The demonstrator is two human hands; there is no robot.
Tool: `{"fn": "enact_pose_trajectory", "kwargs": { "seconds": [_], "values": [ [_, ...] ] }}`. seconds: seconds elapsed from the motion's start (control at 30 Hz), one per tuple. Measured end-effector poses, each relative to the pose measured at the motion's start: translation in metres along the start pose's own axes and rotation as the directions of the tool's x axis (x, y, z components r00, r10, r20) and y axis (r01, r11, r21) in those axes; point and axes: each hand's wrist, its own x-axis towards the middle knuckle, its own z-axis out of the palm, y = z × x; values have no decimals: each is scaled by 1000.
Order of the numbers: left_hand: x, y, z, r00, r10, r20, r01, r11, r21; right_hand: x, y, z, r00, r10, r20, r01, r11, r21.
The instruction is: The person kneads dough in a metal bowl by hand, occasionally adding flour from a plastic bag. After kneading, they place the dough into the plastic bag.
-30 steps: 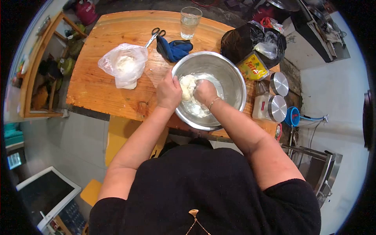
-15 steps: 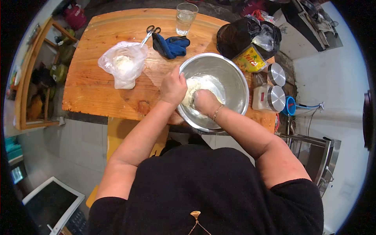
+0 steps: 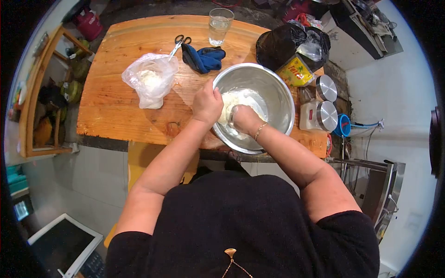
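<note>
A large steel mixing bowl (image 3: 281, 99) stands near the front edge of the wooden table. My left hand (image 3: 207, 103) is closed around its left rim, thumb on the inside. Inside the bowl, pale floury dough (image 3: 230, 103) lies against the left side, with loose flour dusted over the bottom. My right hand (image 3: 246, 120) is down in the bowl, fingers curled into the dough; the fingertips are hidden. To the left sits an open plastic bag (image 3: 156, 96) holding white flour (image 3: 150, 80).
Behind the bowl lie scissors (image 3: 179, 42), a blue and black cloth item (image 3: 204, 59) and a glass of water (image 3: 219, 28). At the right are a black plastic bag (image 3: 278, 46), a yellow packet (image 3: 295, 72) and jars with metal lids (image 3: 327, 116).
My right hand has shifted very slightly within the bowl, still pressed into the dough. My left hand keeps its hold on the rim. The whole view has tilted a little.
</note>
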Motion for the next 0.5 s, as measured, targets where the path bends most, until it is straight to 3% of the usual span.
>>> {"fn": "enact_pose_trajectory", "kwargs": {
  "seconds": [0.1, 0.17, 0.2, 0.27, 0.33, 0.4, 0.5],
  "values": [
    [1, 3, -2, 999, -6, 47, 5, 1000, 29, -8, 1, -1, 998, -65, 4, 65, 996, 60],
    [3, 4, -3, 997, 12, 79, -14, 1000, 26, -7, 9, 6, 967, -251, 51, 253, 967, -24],
    [3, 3, -3, 996, 20, 81, -22, 999, 24, -8, 8, 5, 968, -246, 44, 247, 969, -24],
    [3, 2, -1, 997, 35, 64, -33, 999, -30, -12, 3, 8, 1000, -4, -31, 8, 989, 149],
    [4, 4, -3, 996, 39, 85, -36, 999, -37, -13, -7, 1, 998, 25, -62, -14, 987, 163],
    [5, 4, -4, 993, 44, 111, -39, 998, -42, -12, -15, -5, 988, 153, -21, -152, 988, 31],
    [5, 0, -3, 992, 78, 97, -73, 996, -57, -6, -16, -4, 984, 178, -23, -178, 984, 5]
  ]
}}
